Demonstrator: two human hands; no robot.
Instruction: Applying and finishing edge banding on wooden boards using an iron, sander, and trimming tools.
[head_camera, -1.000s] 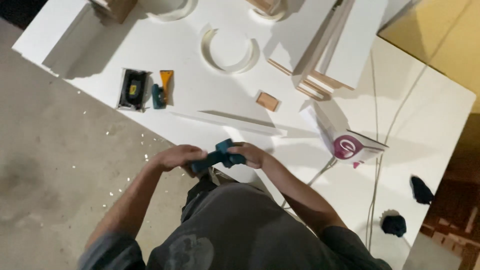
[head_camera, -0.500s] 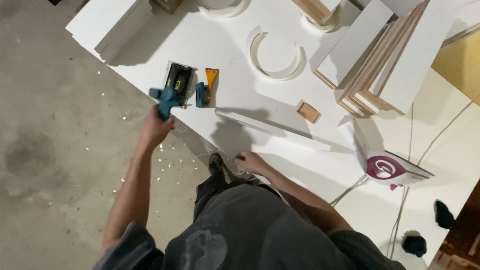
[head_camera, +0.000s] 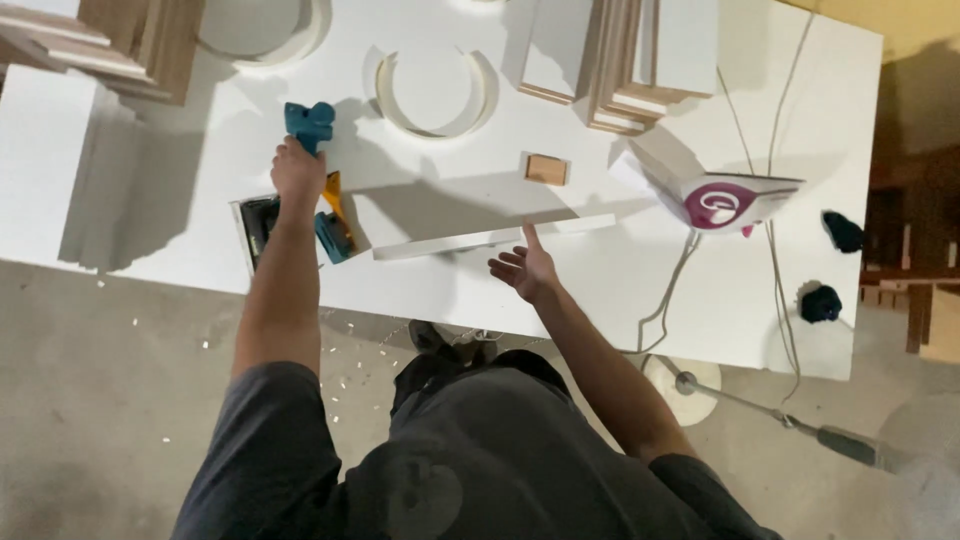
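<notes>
The person is standing at the near edge of a white table (head_camera: 150, 220), leaning over it with both arms out. The left hand (head_camera: 297, 172) is closing its grip around a small teal tool (head_camera: 309, 122), fingers wrapped over the lower end while the upper end is sticking out beyond the knuckles, over the table top towards its left side. Just under that forearm a dark boxy tool (head_camera: 258, 222) is lying near the table's front edge, and a yellow and blue tool (head_camera: 333, 225) is sitting right beside it, partly covered by the arm.

The right hand (head_camera: 526, 268) is holding nothing; its grip is spread wide, palm turned partly up, with the forefinger pointing at and seeming to touch a long white strip (head_camera: 490, 238) that is lying flat across the middle of the table. Beyond the strip a small wooden block (head_camera: 546, 168) is resting on its own, and farther back a curved white ring piece (head_camera: 432, 92) is lying open side away. A stack of white-faced boards (head_camera: 625, 60) is sitting at the far side. To the right a white and magenta iron (head_camera: 722, 200) is resting on the table, its cord trailing off the front edge, well apart from both hands.
</notes>
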